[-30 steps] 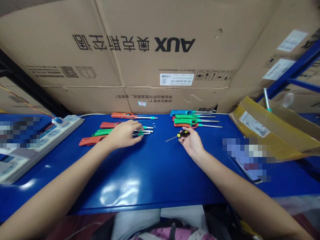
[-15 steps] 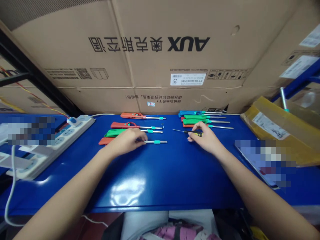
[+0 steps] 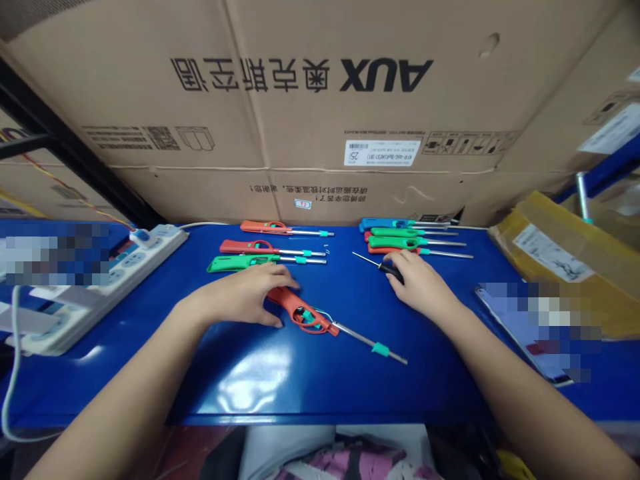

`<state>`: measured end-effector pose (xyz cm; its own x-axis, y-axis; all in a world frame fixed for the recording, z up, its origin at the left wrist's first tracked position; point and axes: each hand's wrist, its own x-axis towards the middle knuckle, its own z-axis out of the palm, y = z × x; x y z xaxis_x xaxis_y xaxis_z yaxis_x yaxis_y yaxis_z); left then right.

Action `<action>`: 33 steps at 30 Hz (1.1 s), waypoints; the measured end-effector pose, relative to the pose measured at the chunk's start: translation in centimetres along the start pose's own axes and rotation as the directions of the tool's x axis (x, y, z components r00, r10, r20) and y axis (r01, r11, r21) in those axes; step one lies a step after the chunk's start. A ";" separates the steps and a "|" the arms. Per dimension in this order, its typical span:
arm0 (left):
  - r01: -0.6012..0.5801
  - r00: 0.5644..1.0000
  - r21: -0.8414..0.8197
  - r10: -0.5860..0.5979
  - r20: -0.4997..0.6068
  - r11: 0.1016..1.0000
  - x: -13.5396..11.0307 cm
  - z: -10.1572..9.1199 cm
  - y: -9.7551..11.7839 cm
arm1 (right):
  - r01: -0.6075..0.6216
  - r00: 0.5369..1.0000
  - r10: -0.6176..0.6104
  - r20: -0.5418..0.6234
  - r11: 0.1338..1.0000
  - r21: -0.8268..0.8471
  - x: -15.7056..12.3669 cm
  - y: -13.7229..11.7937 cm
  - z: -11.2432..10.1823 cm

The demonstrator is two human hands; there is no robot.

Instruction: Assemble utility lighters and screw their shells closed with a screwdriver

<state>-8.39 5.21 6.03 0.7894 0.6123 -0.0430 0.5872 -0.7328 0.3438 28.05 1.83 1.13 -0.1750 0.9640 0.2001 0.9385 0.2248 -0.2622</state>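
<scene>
My left hand grips the handle end of an orange long-nosed lighter, which lies slanted on the blue table with its metal tube and teal tip pointing right and toward me. My right hand is closed on a small black-handled screwdriver whose thin shaft points left and away. Behind my left hand lie a green lighter and two orange lighters. Behind my right hand sits a stack of blue, green and orange lighters.
A white power strip with a cable lies at the left. Big cardboard boxes wall off the back of the table. A yellow-taped carton and a blurred flat item sit at the right. Tiny screws lie near the lighters.
My left hand has pulled the orange lighter out of the left row toward me and turned it slantwise. My right hand with the screwdriver has shifted slightly nearer.
</scene>
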 end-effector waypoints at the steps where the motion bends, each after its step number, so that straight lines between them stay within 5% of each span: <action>1: 0.008 1.000 -0.028 -0.008 0.021 1.000 -0.1 -0.1 -0.3 | 0.018 0.999 -0.019 -0.028 1.000 -0.020 0.0 -0.1 0.1; 6: -0.002 0.997 -0.160 0.015 0.081 0.987 0.5 0.5 0.2 | 0.191 0.973 -0.166 -0.162 0.970 0.154 -0.5 -1.4 0.2; 13: -0.108 0.993 -0.162 0.099 -0.065 0.981 2.5 4.4 3.7 | 0.415 0.883 -0.451 0.131 0.880 0.229 -1.9 -3.5 -1.3; 18: -0.144 0.979 -0.226 0.106 -0.172 0.964 3.2 6.7 4.1 | 0.421 0.861 -0.475 0.182 0.866 0.269 -2.0 -3.6 -1.9; 25: -0.187 0.938 -0.259 0.094 -0.335 0.947 3.4 7.3 3.7 | 0.439 0.848 -0.491 0.196 0.861 0.257 -1.8 -3.6 -1.6; 33: -0.334 0.910 -0.192 0.264 -0.319 0.923 3.3 7.0 3.8 | 0.464 0.830 -0.526 0.185 0.836 0.294 -2.1 -3.6 -2.0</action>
<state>-2.31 2.36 0.59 0.8163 0.4589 0.3507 0.2435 -0.8240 0.5116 25.68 -1.32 3.49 -0.6937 0.7086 0.1289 0.6161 0.6765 -0.4035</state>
